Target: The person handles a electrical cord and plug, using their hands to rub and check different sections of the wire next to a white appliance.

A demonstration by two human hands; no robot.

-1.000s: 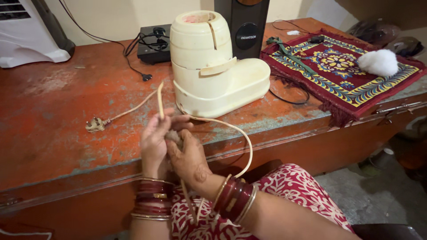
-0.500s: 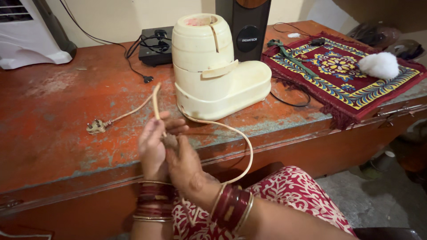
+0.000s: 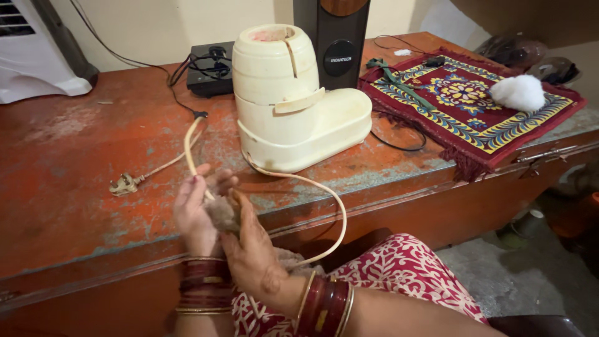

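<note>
Cream cord loops from the mixer base on the worn red table down to the person's hands. The left hand grips the cord, which rises from its fingers and runs to the plug. The right hand presses what looks like a grey-brown cloth against the cord, fingers curled. A patterned mat lies well apart.

Both hands rubbing cloth along cream cord, cream appliance behind
</note>
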